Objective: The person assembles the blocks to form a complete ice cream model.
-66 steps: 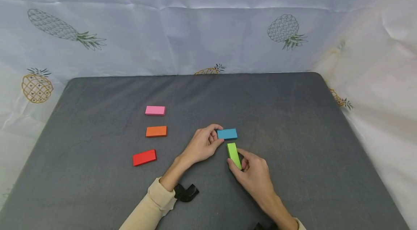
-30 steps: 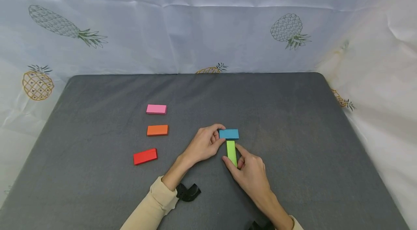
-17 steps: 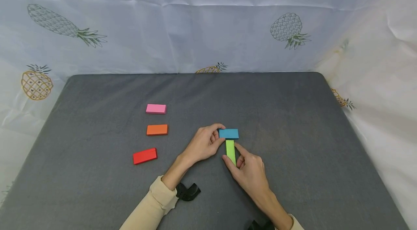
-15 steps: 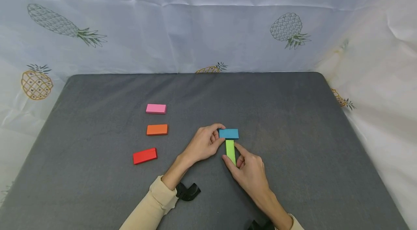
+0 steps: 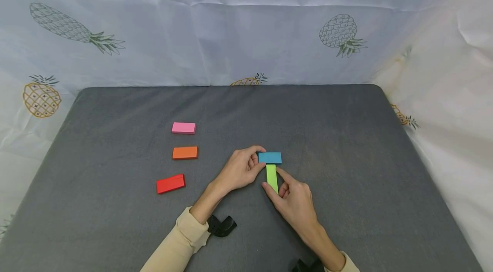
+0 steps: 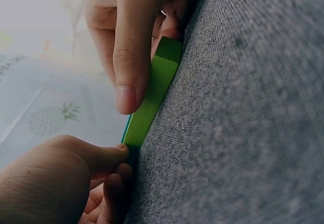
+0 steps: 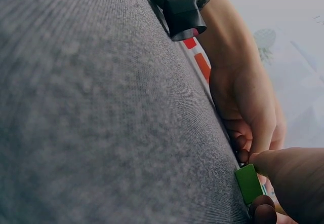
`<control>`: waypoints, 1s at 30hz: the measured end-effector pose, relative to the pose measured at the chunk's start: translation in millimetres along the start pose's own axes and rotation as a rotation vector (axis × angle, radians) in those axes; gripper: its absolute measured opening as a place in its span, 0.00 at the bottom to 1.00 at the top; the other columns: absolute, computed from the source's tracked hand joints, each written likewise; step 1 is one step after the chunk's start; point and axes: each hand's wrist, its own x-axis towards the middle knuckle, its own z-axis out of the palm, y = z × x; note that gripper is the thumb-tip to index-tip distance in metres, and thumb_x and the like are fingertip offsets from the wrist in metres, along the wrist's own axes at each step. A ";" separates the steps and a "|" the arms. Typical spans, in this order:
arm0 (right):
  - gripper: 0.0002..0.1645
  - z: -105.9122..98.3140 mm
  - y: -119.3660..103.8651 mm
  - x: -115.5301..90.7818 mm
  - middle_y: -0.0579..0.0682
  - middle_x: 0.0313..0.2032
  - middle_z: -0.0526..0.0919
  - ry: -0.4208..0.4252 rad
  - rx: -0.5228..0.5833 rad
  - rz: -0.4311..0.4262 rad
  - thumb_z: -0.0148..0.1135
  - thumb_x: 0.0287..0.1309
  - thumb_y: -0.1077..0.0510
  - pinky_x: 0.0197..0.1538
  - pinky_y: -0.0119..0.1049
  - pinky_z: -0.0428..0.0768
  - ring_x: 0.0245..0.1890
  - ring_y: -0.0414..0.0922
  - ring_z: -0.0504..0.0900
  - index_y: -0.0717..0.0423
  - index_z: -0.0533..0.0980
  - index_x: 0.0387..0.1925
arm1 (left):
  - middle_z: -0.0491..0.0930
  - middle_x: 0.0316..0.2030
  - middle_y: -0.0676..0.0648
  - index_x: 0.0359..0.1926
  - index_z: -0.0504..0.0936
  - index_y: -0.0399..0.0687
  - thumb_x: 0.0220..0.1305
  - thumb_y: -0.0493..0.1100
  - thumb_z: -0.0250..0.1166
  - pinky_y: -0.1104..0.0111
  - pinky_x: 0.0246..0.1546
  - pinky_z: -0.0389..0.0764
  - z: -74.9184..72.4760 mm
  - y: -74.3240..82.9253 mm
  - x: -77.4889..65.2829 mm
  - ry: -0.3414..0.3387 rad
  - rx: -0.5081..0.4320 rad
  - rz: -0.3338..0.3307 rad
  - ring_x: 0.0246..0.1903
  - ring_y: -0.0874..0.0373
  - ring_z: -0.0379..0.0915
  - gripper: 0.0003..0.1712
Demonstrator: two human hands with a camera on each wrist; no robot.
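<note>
Clearly, green block (image 5: 271, 178) between right fingers (image 5: 286, 175).

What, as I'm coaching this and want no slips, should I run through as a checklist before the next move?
1. Left hand pinches the left end of the blue rectangular block: ok.
2. Right hand holds the lime-green rectangular block by its long sides: ok.
3. Both blocks lie flat on the grey fabric-covered table: ok.
4. Green block's far end meets the blue block's near side without a hairline gap: cannot tell; they look joined from the head view.
5. Pink rectangular block, orange rectangular block and red rectangular block lie clear of both hands: ok.
</note>
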 end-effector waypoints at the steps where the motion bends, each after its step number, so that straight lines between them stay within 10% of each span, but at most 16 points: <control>1: 0.33 0.0 0.1 0.0 0.38 0.13 0.71 -0.001 0.002 -0.001 0.76 0.57 0.46 0.18 0.27 0.66 0.10 0.29 0.63 0.60 0.81 0.59 | 0.79 0.26 0.46 0.56 0.81 0.35 0.69 0.36 0.66 0.77 0.25 0.73 -0.1 -0.1 -0.2 0.000 -0.002 0.000 0.18 0.73 0.66 0.16; 30: 0.32 1.0 2.5 1.3 0.37 0.13 0.70 0.019 0.037 -0.037 0.76 0.57 0.48 0.16 0.28 0.67 0.10 0.29 0.62 0.60 0.81 0.58 | 0.79 0.26 0.46 0.54 0.81 0.35 0.68 0.36 0.66 0.78 0.24 0.74 -0.3 -2.4 0.6 -0.012 -0.012 0.013 0.18 0.73 0.67 0.16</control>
